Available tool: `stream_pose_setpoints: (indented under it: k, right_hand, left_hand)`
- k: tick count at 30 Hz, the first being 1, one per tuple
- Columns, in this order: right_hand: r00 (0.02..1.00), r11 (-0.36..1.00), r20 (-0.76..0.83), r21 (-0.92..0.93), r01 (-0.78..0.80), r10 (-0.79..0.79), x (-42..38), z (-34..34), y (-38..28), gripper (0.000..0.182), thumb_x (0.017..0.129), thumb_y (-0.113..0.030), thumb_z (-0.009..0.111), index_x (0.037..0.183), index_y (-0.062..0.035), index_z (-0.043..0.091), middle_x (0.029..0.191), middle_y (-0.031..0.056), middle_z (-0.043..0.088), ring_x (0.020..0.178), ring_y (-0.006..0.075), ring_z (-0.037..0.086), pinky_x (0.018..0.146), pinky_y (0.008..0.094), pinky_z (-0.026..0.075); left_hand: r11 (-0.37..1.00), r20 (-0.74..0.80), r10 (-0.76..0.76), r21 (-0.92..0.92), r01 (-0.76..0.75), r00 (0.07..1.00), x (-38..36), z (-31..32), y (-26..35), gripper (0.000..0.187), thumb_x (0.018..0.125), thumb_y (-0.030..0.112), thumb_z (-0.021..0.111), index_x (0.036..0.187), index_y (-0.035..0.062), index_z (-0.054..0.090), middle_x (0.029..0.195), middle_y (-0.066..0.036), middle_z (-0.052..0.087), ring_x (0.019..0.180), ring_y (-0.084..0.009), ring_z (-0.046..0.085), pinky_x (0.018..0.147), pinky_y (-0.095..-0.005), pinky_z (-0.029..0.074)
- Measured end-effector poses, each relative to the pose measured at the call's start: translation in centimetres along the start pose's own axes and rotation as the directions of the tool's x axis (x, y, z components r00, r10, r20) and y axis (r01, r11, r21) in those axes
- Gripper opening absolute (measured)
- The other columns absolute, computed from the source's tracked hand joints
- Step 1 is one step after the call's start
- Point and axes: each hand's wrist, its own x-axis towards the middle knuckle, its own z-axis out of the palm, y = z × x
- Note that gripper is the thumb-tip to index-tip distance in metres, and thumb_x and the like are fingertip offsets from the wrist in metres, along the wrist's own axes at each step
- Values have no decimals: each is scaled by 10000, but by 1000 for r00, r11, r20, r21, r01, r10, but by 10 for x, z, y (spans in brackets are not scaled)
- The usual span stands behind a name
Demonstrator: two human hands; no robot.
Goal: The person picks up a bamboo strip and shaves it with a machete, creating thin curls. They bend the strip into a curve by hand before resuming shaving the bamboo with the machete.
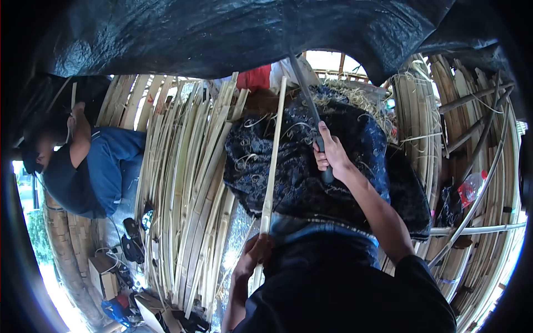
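My left hand (256, 251) is closed round the lower end of a long pale bamboo strip (273, 161), which points up and away from me. In my right hand (331, 151) is the dark handle of a long-bladed knife (305, 83); its blade slants up and to the left, apart from the strip. Beneath both lies a dark patterned cloth (311, 177) over my lap, with thin curled shavings scattered on it.
Many bamboo strips (186, 166) lie lengthwise on the left. Another person (94, 166) sits at the far left. A dark tarp (194, 36) hangs overhead. On the right are a plastic bottle (472, 188) and bamboo poles (472, 133). Boxes (102, 276) stand at the lower left.
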Motion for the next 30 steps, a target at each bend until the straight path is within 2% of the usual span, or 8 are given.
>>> stream_pose_setpoints:
  k: [6,8,10,13,15,16,21,30]
  right_hand:
    - [972,926,13,-303,226,-233,-17,7,-5,678,943,-669,493,640,-62,464,513,8,419,407,111,416,400,292,341]
    - [875,674,97,-598,433,-475,-8,3,9,641,966,-587,523,667,-22,563,512,58,474,438,171,479,459,330,400]
    - [838,412,177,-807,423,-516,-16,13,5,574,945,-569,559,793,-30,686,526,127,550,486,295,592,522,405,484]
    - [834,206,294,-881,426,-467,-15,19,11,564,932,-563,572,822,-24,699,574,167,616,591,350,661,562,440,520]
    - [839,-66,405,-909,411,-363,-8,20,21,598,915,-628,547,816,-62,715,597,154,647,610,364,683,604,454,568]
    - [759,-157,462,-883,443,-458,-3,20,35,628,905,-663,530,795,-71,709,641,160,674,642,351,698,605,454,574]
    - [789,-233,496,-868,439,-363,-5,14,40,641,900,-681,520,802,-73,699,658,174,673,647,332,702,628,444,571]
    - [793,-306,508,-856,418,-338,-5,9,53,614,895,-665,547,804,-72,680,653,157,657,619,319,686,602,451,555]
  left_hand:
    - [977,-141,86,204,-56,986,16,18,36,261,1076,280,422,1009,53,535,658,19,484,509,-47,407,463,-239,308]
    - [980,-164,76,194,-44,983,22,19,33,262,1075,283,428,1004,55,537,659,24,471,513,-43,398,465,-241,301]
    - [982,-193,52,187,-15,980,27,21,32,328,1076,333,424,943,56,542,654,35,438,516,-43,380,469,-247,287]
    - [980,-235,-1,194,48,972,41,28,34,416,1069,407,413,870,66,544,622,44,423,498,-46,366,459,-252,278]
    - [974,-247,-43,204,96,968,52,30,35,447,1063,440,409,839,76,540,606,51,411,488,-48,358,452,-253,273]
    - [967,-258,-81,214,139,963,55,30,35,478,1056,473,405,808,86,536,590,58,400,479,-49,349,445,-255,268]
    - [982,-179,-177,26,185,968,52,27,40,451,1051,470,420,780,123,518,583,70,392,471,-42,341,433,-247,250]
    - [969,-257,-119,181,168,959,10,25,28,449,1060,423,413,809,73,538,618,24,442,508,-68,390,467,-272,297]
